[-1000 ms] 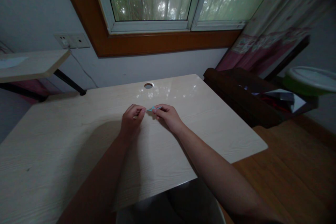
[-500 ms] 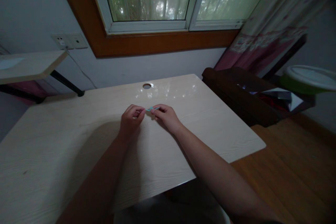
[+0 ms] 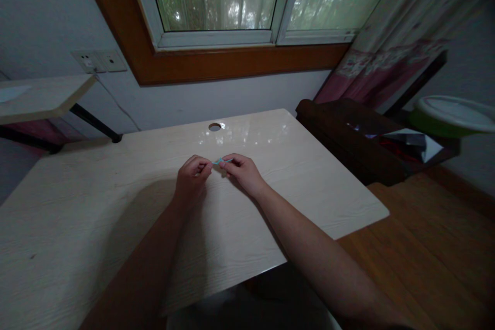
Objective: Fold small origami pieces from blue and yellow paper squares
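Over the middle of the pale wood-grain table (image 3: 247,216), both hands pinch one small, thin light-blue piece (image 3: 216,162). It looks like a folded strip, but its exact kind is too small to make out. My left hand (image 3: 192,172) is closed, with thumb and fingertips at the piece's left end. At its right part, my right hand (image 3: 243,170) is closed too, thumb and forefinger pressed on it. A short bit of blue shows between the two hands, and a thin end sticks out above the right thumb. The fingers hide the rest.
A round cable hole (image 3: 214,127) lies behind the hands. On the left, a raised shelf (image 3: 46,98) stands on black legs. To the right are a dark brown wooden piece of furniture (image 3: 332,134) and a green-and-white round container (image 3: 444,116). A window (image 3: 216,0) is ahead.
The view has shifted very slightly. Both hands keep their pinch on the light-blue piece, which looks a little narrower between the fingers now.
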`<state>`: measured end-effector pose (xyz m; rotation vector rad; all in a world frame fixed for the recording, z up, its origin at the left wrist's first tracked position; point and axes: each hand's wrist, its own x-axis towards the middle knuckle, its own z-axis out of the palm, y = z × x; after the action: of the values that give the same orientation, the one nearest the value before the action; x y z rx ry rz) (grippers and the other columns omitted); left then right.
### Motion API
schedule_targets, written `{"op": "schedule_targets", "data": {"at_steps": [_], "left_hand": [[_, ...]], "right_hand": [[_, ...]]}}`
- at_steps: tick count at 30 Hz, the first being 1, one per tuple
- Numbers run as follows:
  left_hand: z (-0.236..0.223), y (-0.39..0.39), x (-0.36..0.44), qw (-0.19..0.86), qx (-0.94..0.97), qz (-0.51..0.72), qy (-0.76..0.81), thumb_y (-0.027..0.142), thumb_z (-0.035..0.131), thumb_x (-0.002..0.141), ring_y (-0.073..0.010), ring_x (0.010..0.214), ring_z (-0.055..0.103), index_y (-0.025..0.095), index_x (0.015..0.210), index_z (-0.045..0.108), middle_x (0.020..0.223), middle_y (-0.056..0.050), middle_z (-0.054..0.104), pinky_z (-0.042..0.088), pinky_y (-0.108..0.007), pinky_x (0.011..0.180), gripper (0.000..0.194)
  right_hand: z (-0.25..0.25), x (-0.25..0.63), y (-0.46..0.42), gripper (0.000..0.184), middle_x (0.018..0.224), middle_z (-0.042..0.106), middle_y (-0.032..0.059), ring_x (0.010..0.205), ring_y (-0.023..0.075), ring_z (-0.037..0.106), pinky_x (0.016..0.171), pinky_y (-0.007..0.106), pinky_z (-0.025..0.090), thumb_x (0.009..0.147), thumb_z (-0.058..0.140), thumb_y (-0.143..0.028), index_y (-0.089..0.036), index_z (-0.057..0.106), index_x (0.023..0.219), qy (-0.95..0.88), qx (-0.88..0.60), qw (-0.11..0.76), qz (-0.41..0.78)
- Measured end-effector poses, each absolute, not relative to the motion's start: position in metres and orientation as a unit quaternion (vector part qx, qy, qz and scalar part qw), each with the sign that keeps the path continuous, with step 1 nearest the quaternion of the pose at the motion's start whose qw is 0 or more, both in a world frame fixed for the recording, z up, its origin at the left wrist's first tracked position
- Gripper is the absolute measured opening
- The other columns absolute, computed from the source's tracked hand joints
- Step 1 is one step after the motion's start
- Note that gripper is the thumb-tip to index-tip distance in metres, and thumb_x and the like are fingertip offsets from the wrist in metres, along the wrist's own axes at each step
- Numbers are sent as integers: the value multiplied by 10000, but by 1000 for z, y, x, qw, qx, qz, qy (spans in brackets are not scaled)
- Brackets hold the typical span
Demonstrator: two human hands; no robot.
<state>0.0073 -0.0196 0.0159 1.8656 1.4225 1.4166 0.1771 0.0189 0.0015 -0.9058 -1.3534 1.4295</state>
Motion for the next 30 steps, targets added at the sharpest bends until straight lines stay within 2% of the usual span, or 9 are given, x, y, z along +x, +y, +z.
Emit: {"op": "schedule_targets", "data": {"at_steps": [12,21,27,30], "left_hand": [[5,-15,3,286,612,536,508,270,607,838,-138,665,587,189,770,629,748,-4,593,482,-251,633,108],[4,-14,6,359,574,551,487,333,664,818,-133,646,605,179,884,638,706,3,616,478,-238,609,169],[9,-14,9,316,616,546,472,330,699,790,-125,693,591,194,853,689,838,-18,610,481,-240,633,150],[8,-13,7,310,621,545,470,343,669,819,-133,694,596,202,856,693,825,-19,611,491,-244,629,147]], "right_hand": [[0,177,18,334,664,640,5,546,112,524,544,247,398,718,746,-462,-183,702,896,-575,-376,453,568],[4,177,19,317,680,651,6,558,113,537,554,247,412,686,769,-428,-176,704,867,-540,-374,470,590],[6,177,17,298,670,633,5,564,110,519,546,241,409,691,768,-425,-175,719,846,-556,-375,463,580],[8,177,16,294,689,640,12,585,116,522,552,243,420,686,769,-427,-178,731,837,-562,-376,458,577]]}}
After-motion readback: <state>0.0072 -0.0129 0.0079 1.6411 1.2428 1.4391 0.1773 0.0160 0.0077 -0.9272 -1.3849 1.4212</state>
